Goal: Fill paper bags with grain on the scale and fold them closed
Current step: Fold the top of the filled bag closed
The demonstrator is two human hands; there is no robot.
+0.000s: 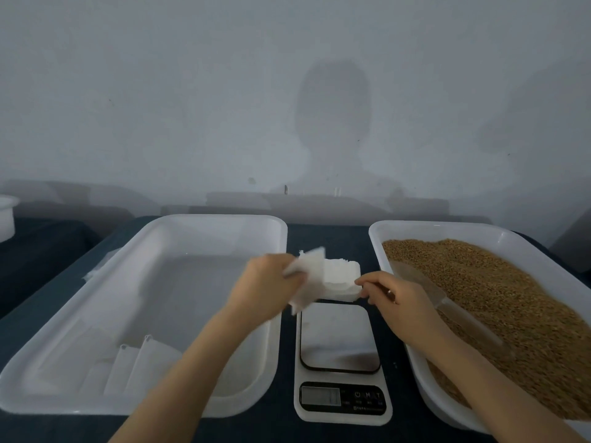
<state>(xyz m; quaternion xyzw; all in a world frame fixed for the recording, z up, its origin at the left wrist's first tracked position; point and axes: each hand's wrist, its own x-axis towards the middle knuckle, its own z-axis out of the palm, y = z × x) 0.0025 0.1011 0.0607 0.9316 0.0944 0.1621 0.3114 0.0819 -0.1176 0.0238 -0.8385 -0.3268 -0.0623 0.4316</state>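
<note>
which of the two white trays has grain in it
The tray right of the scale, heaped with brown grain; the left tray holds only white paper bags.

scale display (320,395): digits unreadable | paper bag (311,276) in left hand (265,289): motion-blurred | white tub (5,219): cut by left edge | right hand (395,295): grip on bag stack (343,276) unclear

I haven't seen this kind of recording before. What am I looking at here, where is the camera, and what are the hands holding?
No machine here: a person works bare-handed, filmed by one camera on their head looking down. On the dark table sit a kitchen scale, a white tray with a few bags, and a tray of grain with a clear scoop. The left hand holds one paper bag; the right hand pinches the stack of bags behind the scale.
</note>
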